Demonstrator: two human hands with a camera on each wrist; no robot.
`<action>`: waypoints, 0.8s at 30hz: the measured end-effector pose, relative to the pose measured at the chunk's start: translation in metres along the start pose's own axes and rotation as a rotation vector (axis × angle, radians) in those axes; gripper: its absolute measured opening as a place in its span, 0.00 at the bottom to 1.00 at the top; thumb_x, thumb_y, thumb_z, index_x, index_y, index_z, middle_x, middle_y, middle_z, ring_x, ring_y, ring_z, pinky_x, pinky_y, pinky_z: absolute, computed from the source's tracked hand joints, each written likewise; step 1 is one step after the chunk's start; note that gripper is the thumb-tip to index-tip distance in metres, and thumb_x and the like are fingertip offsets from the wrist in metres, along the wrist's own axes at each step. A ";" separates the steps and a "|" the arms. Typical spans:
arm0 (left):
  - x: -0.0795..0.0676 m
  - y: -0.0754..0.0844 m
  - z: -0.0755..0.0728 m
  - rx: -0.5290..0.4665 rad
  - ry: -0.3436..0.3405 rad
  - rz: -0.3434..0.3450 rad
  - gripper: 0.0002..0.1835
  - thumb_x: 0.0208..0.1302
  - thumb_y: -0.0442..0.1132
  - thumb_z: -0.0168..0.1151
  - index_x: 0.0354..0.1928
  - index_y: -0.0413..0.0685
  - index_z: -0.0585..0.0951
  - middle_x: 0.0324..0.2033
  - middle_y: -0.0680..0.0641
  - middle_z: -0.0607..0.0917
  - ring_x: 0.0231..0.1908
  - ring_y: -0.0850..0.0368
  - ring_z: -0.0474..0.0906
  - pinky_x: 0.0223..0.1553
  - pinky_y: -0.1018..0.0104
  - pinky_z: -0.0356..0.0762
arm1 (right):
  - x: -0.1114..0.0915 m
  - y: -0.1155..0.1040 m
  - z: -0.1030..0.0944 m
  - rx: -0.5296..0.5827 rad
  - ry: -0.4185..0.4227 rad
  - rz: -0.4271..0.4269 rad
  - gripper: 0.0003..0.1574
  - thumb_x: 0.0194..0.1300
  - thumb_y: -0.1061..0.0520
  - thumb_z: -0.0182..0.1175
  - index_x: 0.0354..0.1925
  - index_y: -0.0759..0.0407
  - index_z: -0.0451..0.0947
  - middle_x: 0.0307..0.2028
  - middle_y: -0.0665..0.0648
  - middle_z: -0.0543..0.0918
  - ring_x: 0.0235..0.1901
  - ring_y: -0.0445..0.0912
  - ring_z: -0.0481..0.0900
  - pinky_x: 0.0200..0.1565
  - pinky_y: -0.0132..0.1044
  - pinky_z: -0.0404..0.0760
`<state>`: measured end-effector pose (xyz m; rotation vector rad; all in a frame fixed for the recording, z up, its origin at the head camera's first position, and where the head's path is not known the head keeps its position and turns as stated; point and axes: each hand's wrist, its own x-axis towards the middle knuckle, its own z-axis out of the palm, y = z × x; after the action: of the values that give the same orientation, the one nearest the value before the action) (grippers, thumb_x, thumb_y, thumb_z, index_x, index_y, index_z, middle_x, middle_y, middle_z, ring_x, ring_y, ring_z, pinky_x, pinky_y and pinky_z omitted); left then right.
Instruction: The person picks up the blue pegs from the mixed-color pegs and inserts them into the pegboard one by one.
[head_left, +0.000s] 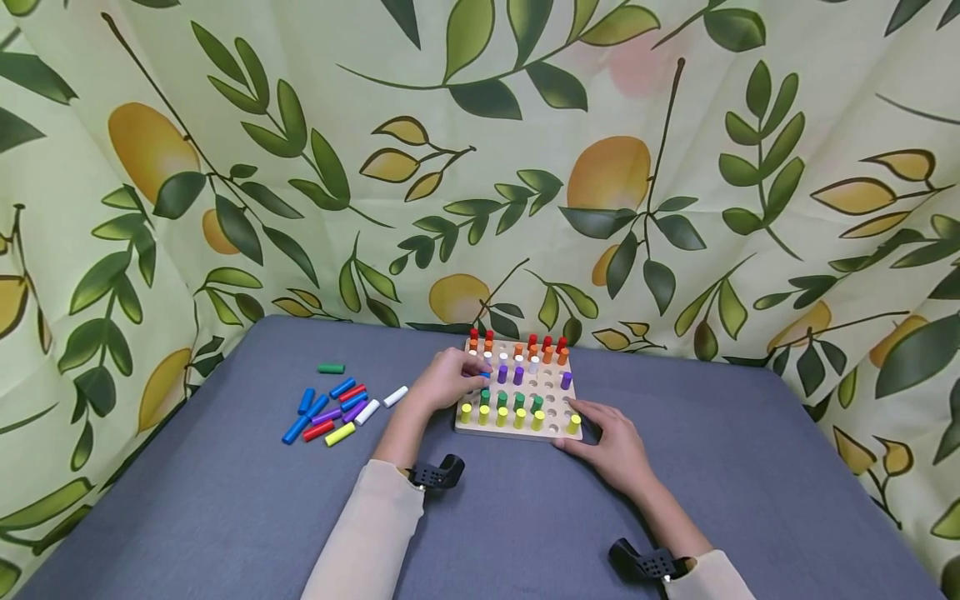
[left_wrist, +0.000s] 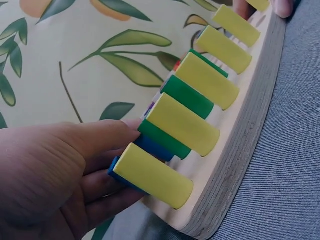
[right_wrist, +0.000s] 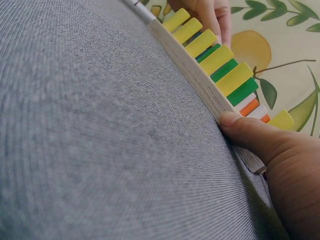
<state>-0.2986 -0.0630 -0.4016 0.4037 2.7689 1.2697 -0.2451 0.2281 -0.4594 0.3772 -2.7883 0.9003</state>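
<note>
A wooden pegboard (head_left: 551,402) lies on the table with rows of red, orange, white, purple, green and yellow pegs in its holes. At its left side my left hand (head_left: 448,382) pinches a blue peg (head_left: 486,375) between thumb and fingers. In the left wrist view, a yellow peg (left_wrist: 155,175) and a green peg partly hide the blue one (left_wrist: 155,148), so whether it sits in a hole I cannot tell. My right hand (head_left: 615,450) holds the board's front right corner, its thumb against the front edge (right_wrist: 230,119) and fingers at the right side.
Left of the board lie loose pegs: several blue ones (head_left: 306,402), a green peg (head_left: 331,368), a yellow peg (head_left: 340,434), white pegs (head_left: 367,412), plus red and purple ones. A leaf-patterned curtain (head_left: 480,167) hangs behind the grey table (head_left: 225,500).
</note>
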 end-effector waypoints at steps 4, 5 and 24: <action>-0.001 0.000 -0.002 0.006 -0.020 -0.014 0.10 0.69 0.38 0.65 0.49 0.46 0.89 0.47 0.47 0.89 0.44 0.57 0.82 0.54 0.57 0.81 | 0.000 0.000 0.000 0.001 -0.001 0.002 0.44 0.55 0.38 0.74 0.66 0.52 0.77 0.64 0.63 0.80 0.66 0.63 0.73 0.65 0.66 0.67; -0.001 0.000 -0.002 0.008 -0.024 -0.014 0.10 0.70 0.38 0.64 0.49 0.46 0.89 0.47 0.47 0.89 0.44 0.57 0.82 0.54 0.57 0.81 | 0.000 0.000 0.000 0.001 -0.001 0.002 0.44 0.55 0.38 0.74 0.66 0.52 0.77 0.64 0.63 0.80 0.66 0.63 0.73 0.65 0.66 0.67; -0.003 0.003 -0.006 0.012 -0.057 -0.054 0.11 0.68 0.37 0.66 0.49 0.48 0.89 0.50 0.47 0.89 0.51 0.54 0.81 0.60 0.54 0.78 | 0.000 -0.001 0.000 0.001 -0.010 0.011 0.45 0.55 0.38 0.75 0.67 0.52 0.77 0.64 0.63 0.79 0.67 0.62 0.73 0.66 0.66 0.66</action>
<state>-0.2958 -0.0663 -0.3951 0.3572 2.7218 1.2110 -0.2443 0.2274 -0.4587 0.3678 -2.8016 0.9051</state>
